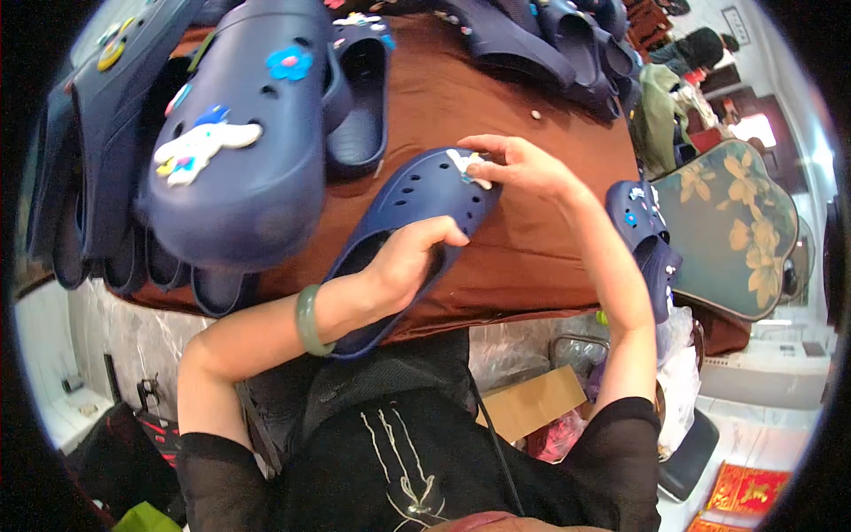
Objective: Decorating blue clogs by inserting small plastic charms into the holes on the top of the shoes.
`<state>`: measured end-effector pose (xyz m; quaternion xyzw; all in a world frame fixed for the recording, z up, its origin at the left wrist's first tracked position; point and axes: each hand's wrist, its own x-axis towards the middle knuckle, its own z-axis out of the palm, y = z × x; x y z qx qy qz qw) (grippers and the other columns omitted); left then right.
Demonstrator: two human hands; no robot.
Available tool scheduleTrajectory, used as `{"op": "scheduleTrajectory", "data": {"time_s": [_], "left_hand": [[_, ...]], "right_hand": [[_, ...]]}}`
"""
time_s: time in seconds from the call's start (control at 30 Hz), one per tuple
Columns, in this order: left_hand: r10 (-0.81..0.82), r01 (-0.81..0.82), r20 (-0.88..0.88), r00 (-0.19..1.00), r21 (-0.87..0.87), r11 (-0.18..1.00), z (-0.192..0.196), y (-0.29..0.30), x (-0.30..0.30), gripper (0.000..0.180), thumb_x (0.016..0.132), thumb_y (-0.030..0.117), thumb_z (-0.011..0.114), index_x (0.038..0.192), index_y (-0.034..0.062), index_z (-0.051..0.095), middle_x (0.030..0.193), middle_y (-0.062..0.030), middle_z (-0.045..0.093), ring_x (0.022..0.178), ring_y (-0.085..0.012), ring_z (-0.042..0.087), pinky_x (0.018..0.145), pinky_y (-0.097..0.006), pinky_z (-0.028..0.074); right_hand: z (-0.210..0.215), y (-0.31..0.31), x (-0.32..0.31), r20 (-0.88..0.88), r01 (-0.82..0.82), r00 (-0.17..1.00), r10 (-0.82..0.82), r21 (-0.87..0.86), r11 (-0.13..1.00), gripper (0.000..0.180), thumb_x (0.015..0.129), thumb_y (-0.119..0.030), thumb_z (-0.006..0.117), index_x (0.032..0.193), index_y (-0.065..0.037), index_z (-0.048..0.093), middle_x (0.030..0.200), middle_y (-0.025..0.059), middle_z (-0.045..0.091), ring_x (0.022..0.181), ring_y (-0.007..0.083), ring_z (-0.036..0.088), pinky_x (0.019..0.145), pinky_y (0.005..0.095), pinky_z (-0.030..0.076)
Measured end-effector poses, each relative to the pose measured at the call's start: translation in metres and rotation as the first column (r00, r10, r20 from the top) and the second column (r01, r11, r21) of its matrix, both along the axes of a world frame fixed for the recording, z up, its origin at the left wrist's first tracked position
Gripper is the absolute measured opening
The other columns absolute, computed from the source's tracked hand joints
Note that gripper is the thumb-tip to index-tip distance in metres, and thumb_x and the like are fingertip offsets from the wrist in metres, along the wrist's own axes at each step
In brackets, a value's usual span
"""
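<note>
A navy clog (390, 208) lies at a slant over the front of the brown-covered table, toe pointing away and to the right. My left hand (408, 262), with a green bangle at its wrist, grips the clog at its foot opening. The fingers are partly hidden inside the shoe, while the thumb rests over the upper. At the toe, my right hand (523, 168) has its thumb against a white shoe charm (463, 163). Its fingers bend over the toe's far edge. Several holes in the upper hold nothing.
Large in the left foreground stands a navy clog (257, 208) with a white character charm and blue flower. More clogs crowd the table's left and far sides (567, 53). Decorated clogs (638, 217) hang at the right edge, beside a floral-patterned chair back (736, 222). Below lies a cardboard box (532, 403).
</note>
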<state>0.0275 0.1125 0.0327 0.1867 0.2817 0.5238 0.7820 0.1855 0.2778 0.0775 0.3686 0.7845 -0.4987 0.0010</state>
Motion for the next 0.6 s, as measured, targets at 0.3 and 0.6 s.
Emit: {"op": "scheduleTrajectory", "data": {"time_s": [0.3,0.6], "left_hand": [[0.099,-0.099,0.009,0.995,-0.034,0.994,0.024,0.006,-0.004,0.041,0.090,0.025,0.055,0.124,0.0014,0.049,0.120,-0.0083,0.056,0.108,-0.0175,0.053,0.098,-0.033,0.038],[-0.139,0.196,-0.381,0.914,0.115,0.974,0.032,-0.019,-0.020,0.053,0.090,0.028,0.054,0.131,-0.0025,0.042,0.130,-0.0090,0.047,0.122,-0.0157,0.039,0.105,-0.030,0.027]], "right_hand": [[-0.047,0.047,0.106,-0.210,0.550,0.835,-0.509,0.380,0.744,0.019,0.082,-0.014,0.065,0.096,-0.001,0.066,0.083,0.0059,0.066,0.074,0.0092,0.060,0.068,0.0250,0.048],[-0.063,0.018,0.091,-0.279,0.420,0.905,-0.321,0.699,0.578,0.019,0.084,-0.013,0.064,0.100,-0.003,0.066,0.093,0.0114,0.066,0.080,0.0208,0.063,0.073,0.0293,0.049]]}}
